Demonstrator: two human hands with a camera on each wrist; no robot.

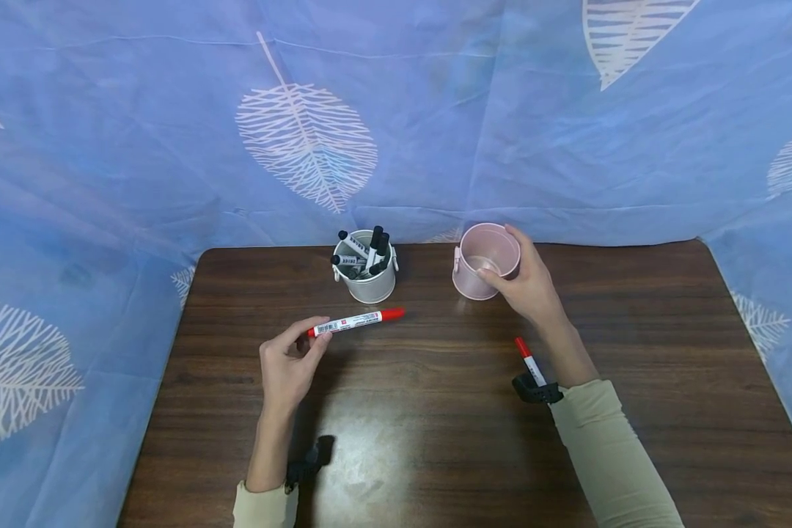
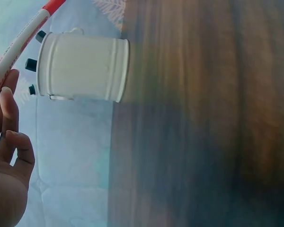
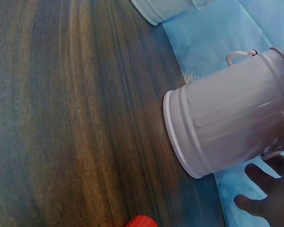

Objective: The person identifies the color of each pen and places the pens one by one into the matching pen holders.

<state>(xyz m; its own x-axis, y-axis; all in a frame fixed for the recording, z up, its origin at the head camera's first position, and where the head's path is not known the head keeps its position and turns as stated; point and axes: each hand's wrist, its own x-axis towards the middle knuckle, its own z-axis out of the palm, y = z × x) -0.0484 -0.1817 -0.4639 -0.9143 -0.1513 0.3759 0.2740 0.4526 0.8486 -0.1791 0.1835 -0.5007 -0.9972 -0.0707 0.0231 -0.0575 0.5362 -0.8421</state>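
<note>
My left hand [image 1: 287, 370] pinches a red-capped white marker [image 1: 353, 323] by its rear end, above the table in front of the white bucket. The cap points right. Several black-capped markers [image 1: 373, 249] stand in that white bucket [image 1: 372, 290]. At the back of the table, my right hand [image 1: 531, 286] grips a pink bucket [image 1: 470, 282] at its right side, thumb over the near rim. Nothing shows inside the pink bucket from the head view. A second red-capped marker [image 1: 531, 361] lies near my right wrist, its lower end hidden by the black wrist camera.
The dark wooden table [image 1: 422, 389] ends just behind both buckets, where a blue cloth [image 1: 435, 132] with white leaf prints hangs. Black wrist cameras [image 1: 536, 390] sit on both wrists.
</note>
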